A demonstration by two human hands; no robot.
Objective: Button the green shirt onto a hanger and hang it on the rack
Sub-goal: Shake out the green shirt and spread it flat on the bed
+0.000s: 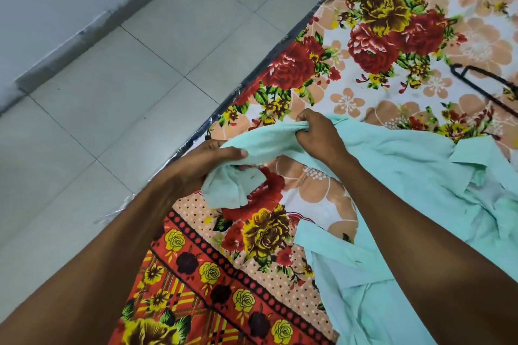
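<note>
- The right hand has its fingers curled tight into a bunched fold of the green shirt's sleeve, gripping it from above.
- Just beside it, the left hand pinches the same sleeve near its open cuff, thumb laid over the cloth; the cuff end droops below that hand.
- The cloth sags between the two holds, so it looks light, thin and limp, not slippery; it probably needs both hands to stay spread.
- Beyond the right hand, the shirt's body lies crumpled on the floral bedsheet, collar open.
- Collar and shoulder seams look like the firmest places to hold for hanging.
- The black hanger lies farther off, well apart from the shirt.
</note>
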